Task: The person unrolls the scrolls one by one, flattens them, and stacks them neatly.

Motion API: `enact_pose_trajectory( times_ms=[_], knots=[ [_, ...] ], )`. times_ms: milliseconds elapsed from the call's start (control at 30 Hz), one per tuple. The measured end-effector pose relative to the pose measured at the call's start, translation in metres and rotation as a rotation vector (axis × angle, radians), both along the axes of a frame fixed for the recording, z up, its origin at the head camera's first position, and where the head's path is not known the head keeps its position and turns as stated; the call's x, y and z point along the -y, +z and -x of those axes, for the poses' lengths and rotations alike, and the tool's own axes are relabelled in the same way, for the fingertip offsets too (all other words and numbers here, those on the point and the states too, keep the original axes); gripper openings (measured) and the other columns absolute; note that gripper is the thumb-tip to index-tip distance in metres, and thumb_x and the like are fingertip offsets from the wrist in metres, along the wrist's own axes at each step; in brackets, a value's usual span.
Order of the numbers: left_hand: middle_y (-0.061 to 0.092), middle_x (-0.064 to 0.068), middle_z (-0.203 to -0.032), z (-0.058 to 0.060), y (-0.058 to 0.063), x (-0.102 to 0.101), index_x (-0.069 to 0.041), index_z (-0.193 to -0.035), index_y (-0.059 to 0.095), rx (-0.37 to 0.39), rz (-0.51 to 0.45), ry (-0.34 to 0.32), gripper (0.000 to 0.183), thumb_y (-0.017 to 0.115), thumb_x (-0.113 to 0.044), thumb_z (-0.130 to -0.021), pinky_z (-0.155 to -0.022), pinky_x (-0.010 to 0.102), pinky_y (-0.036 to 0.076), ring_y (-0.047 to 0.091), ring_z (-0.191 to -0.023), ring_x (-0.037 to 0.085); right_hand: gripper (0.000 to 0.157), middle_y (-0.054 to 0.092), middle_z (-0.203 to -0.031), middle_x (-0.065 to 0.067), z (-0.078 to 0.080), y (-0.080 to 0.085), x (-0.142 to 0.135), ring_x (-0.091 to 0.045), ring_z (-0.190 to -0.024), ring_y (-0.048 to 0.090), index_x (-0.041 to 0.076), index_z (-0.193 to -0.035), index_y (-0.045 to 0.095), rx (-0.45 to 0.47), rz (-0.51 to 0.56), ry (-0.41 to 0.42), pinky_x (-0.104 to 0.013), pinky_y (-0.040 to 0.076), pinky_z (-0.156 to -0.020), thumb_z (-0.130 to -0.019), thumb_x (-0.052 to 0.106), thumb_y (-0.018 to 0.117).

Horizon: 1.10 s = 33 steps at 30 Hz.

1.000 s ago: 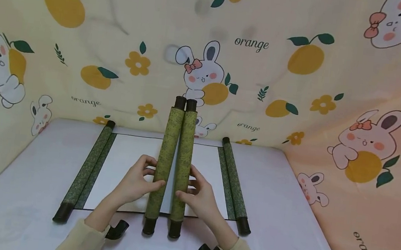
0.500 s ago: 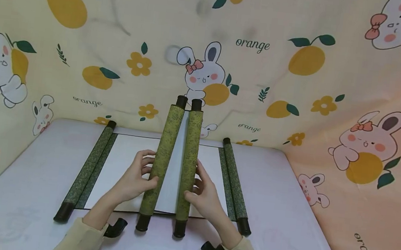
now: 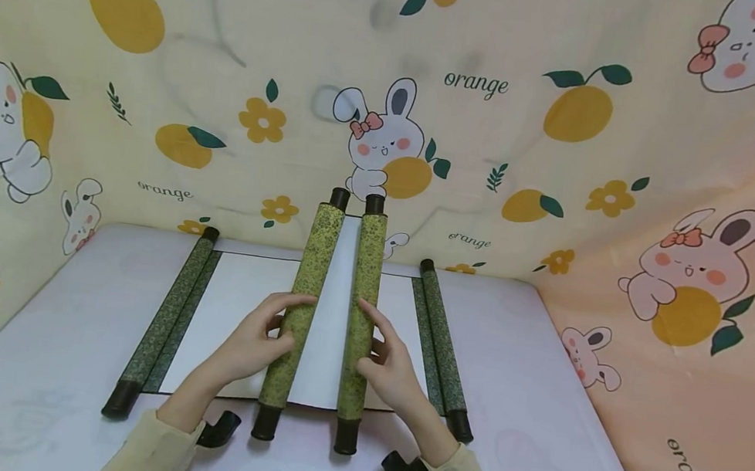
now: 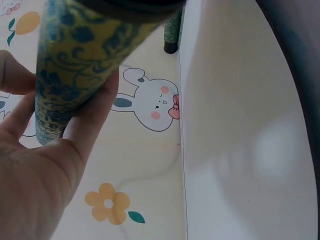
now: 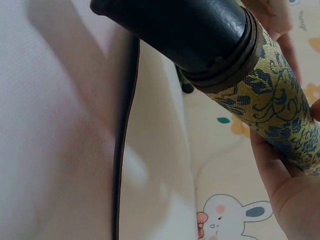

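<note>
Yellow-green rollers (image 3: 316, 259) have parted, each within curled fingers (image 3: 280, 302)

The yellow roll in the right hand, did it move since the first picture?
Yes. In the head view, the yellow roll in the right hand has shifted right, closer to the green roll lying on that side.

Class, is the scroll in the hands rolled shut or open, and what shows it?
Partly open: a white sheet shows between its left roll and right roll, which stand apart. How much is wound inside, I cannot tell.
</note>
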<state>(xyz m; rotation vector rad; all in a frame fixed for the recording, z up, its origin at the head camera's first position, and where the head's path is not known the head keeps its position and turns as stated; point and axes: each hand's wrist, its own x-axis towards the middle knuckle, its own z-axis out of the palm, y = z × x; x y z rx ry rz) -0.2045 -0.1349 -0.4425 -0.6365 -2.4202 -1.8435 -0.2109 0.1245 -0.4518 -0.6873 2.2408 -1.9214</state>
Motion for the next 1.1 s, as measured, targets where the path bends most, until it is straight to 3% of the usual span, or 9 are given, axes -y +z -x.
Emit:
enact_pose_trajectory(
  times_ms=[133, 267, 433, 633, 767, 967, 1100],
  knots=[
    [0.046, 0.008, -0.153, -0.0001, -0.0002, -0.0022, -0.019, -0.148, 0.056, 0.028, -0.004, 0.025, 0.06, 0.058, 0.007, -0.093, -0.103, 0.051, 0.046, 0.046, -0.139, 0.032, 0.083, 0.033, -0.161, -0.009, 0.0002, 0.0004, 0.0012, -0.037, -0.12, 0.062, 0.03, -0.16, 0.04, 0.025, 0.003, -0.022, -0.036, 0.055, -0.08, -0.09, -0.009, 0.063],
    [0.04, 0.013, -0.155, 0.0012, -0.0032, -0.0046, -0.02, -0.147, 0.056, 0.087, -0.023, 0.029, 0.056, 0.071, -0.004, -0.096, -0.086, 0.042, 0.057, 0.055, -0.129, 0.044, 0.085, 0.036, -0.155, -0.014, 0.0015, -0.0016, 0.0024, -0.035, -0.117, 0.063, 0.028, -0.159, 0.041, 0.045, -0.009, -0.039, -0.035, 0.059, -0.082, -0.088, -0.001, 0.079],
    [0.036, 0.014, -0.157, 0.0015, -0.0045, -0.0051, -0.019, -0.144, 0.054, 0.133, -0.038, 0.04, 0.058, 0.077, -0.004, -0.093, -0.078, 0.041, 0.061, 0.058, -0.123, 0.047, 0.083, 0.039, -0.154, -0.014, 0.0039, -0.0045, 0.0011, -0.034, -0.119, 0.06, 0.02, -0.157, 0.04, -0.009, -0.004, -0.03, -0.037, 0.056, -0.089, -0.088, -0.004, 0.079],
    [0.043, 0.015, -0.152, 0.0025, -0.0054, -0.0026, -0.014, -0.142, 0.051, 0.046, -0.004, 0.072, 0.056, 0.073, 0.002, -0.093, -0.082, 0.043, 0.056, 0.054, -0.125, 0.041, 0.084, 0.048, -0.149, -0.015, 0.0053, -0.0034, -0.002, -0.029, -0.118, 0.058, 0.021, -0.157, 0.038, -0.078, -0.028, -0.048, -0.041, 0.051, -0.094, -0.088, -0.005, 0.077],
    [0.044, 0.019, -0.151, 0.0029, -0.0055, -0.0014, -0.016, -0.151, 0.043, 0.016, 0.003, 0.074, 0.068, 0.072, 0.003, -0.093, -0.091, 0.051, 0.053, 0.052, -0.129, 0.042, 0.093, 0.053, -0.141, -0.02, 0.0057, -0.0023, -0.0038, -0.031, -0.115, 0.058, 0.024, -0.163, 0.03, -0.087, -0.014, -0.038, -0.039, 0.051, -0.093, -0.087, -0.008, 0.074],
    [0.038, 0.024, -0.152, 0.0037, -0.003, 0.0012, -0.03, -0.165, 0.023, 0.061, -0.031, 0.042, 0.091, 0.069, 0.003, -0.094, -0.093, 0.051, 0.053, 0.05, -0.131, 0.045, 0.106, 0.038, -0.159, -0.017, 0.0065, 0.0009, -0.0055, -0.032, -0.122, 0.057, 0.032, -0.168, 0.016, -0.077, -0.009, -0.044, -0.034, 0.052, -0.092, -0.085, -0.012, 0.065],
    [0.032, 0.026, -0.157, 0.0045, -0.0023, 0.0036, -0.032, -0.168, 0.013, 0.076, -0.054, 0.019, 0.098, 0.065, 0.005, -0.093, -0.096, 0.054, 0.051, 0.046, -0.136, 0.047, 0.109, 0.031, -0.163, -0.013, 0.0066, 0.0032, -0.0069, -0.034, -0.125, 0.053, 0.036, -0.167, 0.013, -0.029, 0.025, -0.038, -0.036, 0.053, -0.087, -0.082, -0.015, 0.057]
  ],
)
